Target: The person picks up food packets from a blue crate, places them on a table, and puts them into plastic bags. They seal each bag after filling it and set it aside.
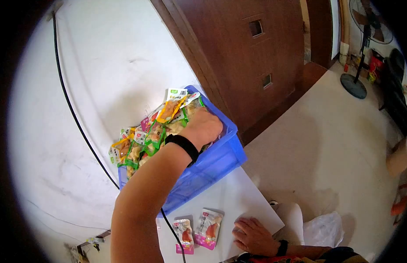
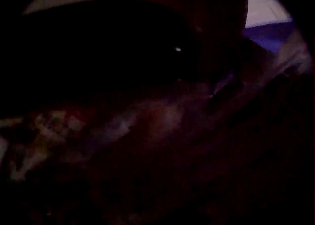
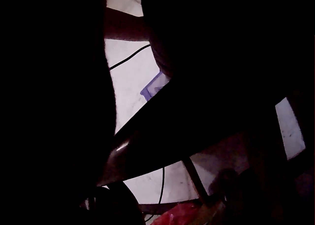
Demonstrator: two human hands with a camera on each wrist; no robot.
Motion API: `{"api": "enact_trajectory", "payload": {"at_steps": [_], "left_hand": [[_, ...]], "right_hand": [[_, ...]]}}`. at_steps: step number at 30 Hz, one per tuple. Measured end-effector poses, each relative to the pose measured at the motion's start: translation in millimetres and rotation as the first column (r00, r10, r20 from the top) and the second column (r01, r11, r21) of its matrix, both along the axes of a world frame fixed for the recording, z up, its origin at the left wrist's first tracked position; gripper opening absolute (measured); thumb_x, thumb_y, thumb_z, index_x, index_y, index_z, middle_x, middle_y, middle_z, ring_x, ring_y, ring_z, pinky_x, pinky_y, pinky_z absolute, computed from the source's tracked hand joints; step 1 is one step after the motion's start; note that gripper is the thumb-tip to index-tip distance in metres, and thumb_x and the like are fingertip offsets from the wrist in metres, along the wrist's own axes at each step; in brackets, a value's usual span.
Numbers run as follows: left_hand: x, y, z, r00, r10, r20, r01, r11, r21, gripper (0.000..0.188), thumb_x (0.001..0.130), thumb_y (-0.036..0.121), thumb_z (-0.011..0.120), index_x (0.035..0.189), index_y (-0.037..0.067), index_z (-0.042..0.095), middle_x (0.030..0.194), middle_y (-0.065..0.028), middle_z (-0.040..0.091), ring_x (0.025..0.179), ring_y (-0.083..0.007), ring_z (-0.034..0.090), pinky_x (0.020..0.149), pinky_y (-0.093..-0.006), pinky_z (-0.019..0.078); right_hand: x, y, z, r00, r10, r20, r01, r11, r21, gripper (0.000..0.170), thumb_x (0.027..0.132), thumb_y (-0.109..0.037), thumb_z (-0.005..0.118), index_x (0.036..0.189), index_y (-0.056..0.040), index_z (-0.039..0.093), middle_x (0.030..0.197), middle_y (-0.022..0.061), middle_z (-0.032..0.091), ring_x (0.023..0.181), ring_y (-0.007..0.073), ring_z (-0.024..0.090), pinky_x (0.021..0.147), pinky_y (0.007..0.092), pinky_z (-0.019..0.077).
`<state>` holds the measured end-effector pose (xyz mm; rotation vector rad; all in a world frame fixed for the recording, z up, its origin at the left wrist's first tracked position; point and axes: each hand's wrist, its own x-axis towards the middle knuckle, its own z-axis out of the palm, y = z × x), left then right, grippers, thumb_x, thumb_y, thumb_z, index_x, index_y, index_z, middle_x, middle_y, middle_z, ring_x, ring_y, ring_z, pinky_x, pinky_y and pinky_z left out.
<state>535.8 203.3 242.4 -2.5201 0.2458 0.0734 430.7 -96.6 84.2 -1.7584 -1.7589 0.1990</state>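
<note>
left forearm (image 1: 144, 188) over blue crate (image 1: 212, 168), left hand (image 1: 205, 126) at packets (image 1: 156, 132), grip hidden; near right, right hand (image 1: 256, 236) relaxed on white table (image 1: 245, 190) beside two pouches (image 1: 209, 228).

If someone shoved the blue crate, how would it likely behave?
The blue crate is probably heavy, since many packets are heaped in it. Its straight walls suggest stiff plastic, so it should hold its shape. Packets piled above the rim might slide off with a hard shove.
</note>
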Motion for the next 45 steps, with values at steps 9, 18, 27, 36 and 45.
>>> {"api": "enact_trajectory", "payload": {"at_steps": [9,18,27,36,45], "left_hand": [[-40.8,38.5,35.7,0.97,0.158,0.187,0.007,0.747,-0.665,0.01,0.077,0.008,0.053,0.079,0.007,0.062,0.068,-0.0028,0.06,0.066,-0.0168,0.059,0.054,-0.0302,0.0434],[-83.9,44.3,84.0,0.801,0.592,-0.091,0.004,-0.157,-0.988,0.014,0.092,0.02,0.05,0.089,0.009,0.056,0.057,0.0066,0.041,0.048,-0.0052,0.038,0.048,-0.0219,0.0399],[-146.8,90.9,120.7,0.637,0.764,0.099,0.483,-0.296,-0.824,0.008,0.09,0.022,0.049,0.085,0.016,0.052,0.079,0.0029,0.054,0.072,-0.0102,0.053,0.067,-0.0253,0.0454],[-167.8,142.1,108.9,0.454,0.882,0.127,0.573,-0.18,-0.8,0.013,0.094,0.021,0.045,0.097,0.01,0.05,0.088,-0.0036,0.061,0.077,-0.0141,0.062,0.064,-0.0289,0.0494],[-199.2,170.4,100.3,0.227,0.972,0.054,0.539,-0.08,-0.839,0.014,0.091,0.018,0.044,0.092,0.007,0.053,0.074,-0.0034,0.06,0.061,-0.0135,0.06,0.05,-0.0267,0.0469]], "right_hand": [[-2.4,1.2,-3.5,0.999,-0.033,0.004,0.033,0.999,0.022,0.028,0.077,-0.026,0.062,0.096,-0.0054,0.056,0.109,0.0128,0.05,0.109,0.0282,0.047,0.093,0.0457,0.0373],[-6.9,-0.1,-6.9,0.999,-0.038,0.002,0.038,0.998,0.049,0.027,0.076,-0.024,0.063,0.094,-0.0043,0.057,0.108,0.0133,0.05,0.109,0.0288,0.047,0.092,0.0443,0.0375],[-8.1,1.4,-1.5,0.999,-0.046,0.02,0.045,0.998,0.048,0.028,0.073,-0.023,0.067,0.093,-0.005,0.06,0.11,0.014,0.052,0.111,0.0312,0.047,0.095,0.0454,0.0365],[-8.0,4.0,-0.7,0.999,-0.033,0.012,0.033,0.999,0.003,0.028,0.074,-0.023,0.067,0.094,-0.0049,0.059,0.109,0.0149,0.052,0.11,0.0328,0.047,0.093,0.0471,0.0369],[-9.7,6.3,0.0,0.999,-0.029,0.024,0.03,0.998,-0.049,0.028,0.075,-0.025,0.066,0.095,-0.0061,0.059,0.112,0.0146,0.051,0.112,0.0328,0.046,0.092,0.0474,0.037]]}}
